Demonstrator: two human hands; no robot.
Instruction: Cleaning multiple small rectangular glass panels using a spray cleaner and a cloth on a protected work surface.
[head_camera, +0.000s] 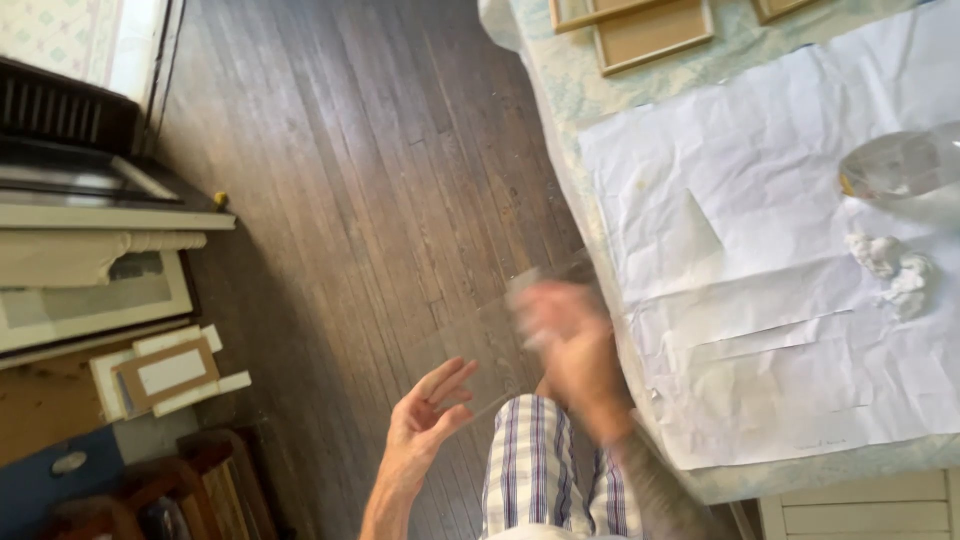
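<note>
Two hands: both bare, over the wood floor (380, 180) at roughly 6 o'clock
Left hand (428, 412): palm up, fingers loosely spread and curled, pressed to the near edge of a clear glass pane (470, 355)
Right hand (570, 345): motion-blurred, on the pane's far edge; can't tell how tight the grip is
Pane: one, see-through, between the hands, just left of the table (560, 90)
Paper sheets (760, 200): several overlapping, 3 o'clock
Plastic bottle (905, 165): one, lying down
Tissue wad (895, 265): one
Frames (650, 35): about three, 1 o'clock
</note>
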